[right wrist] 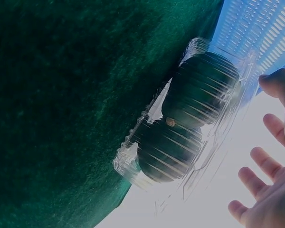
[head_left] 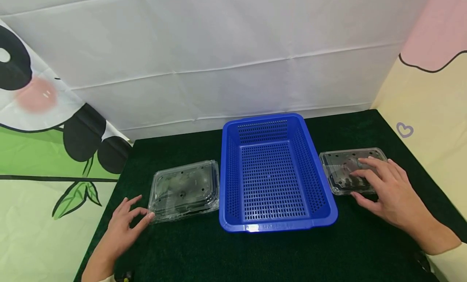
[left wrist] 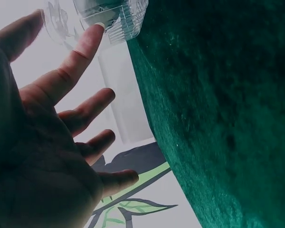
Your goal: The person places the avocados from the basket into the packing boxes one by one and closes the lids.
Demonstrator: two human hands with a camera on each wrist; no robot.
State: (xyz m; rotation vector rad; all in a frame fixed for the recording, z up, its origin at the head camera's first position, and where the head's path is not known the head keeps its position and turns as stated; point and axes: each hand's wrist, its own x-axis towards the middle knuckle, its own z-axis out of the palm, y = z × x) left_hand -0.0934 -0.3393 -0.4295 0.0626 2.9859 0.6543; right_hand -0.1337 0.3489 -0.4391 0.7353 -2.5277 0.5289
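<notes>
A clear plastic clamshell box (head_left: 184,188) lies closed on the left of the dark green cloth. My left hand (head_left: 122,229) is at its front left corner, fingers spread, with the thumb and index fingertips close to the edge; whether they touch it I cannot tell. Another clear clamshell box (head_left: 337,170) sits on the right. Above its lid hovers my right hand (head_left: 392,190), fingers apart and holding nothing. Through this box's ribbed wall, the right wrist view shows two dark green rounded things (right wrist: 199,88), one with a small brown spot. The left box's contents are blurred by reflections.
A blue perforated plastic basket (head_left: 270,180) stands between the two boxes, with nothing in it. Green cloth (head_left: 255,255) covers the table. White fabric (head_left: 219,50) rises behind, and printed fabric hangs at both sides.
</notes>
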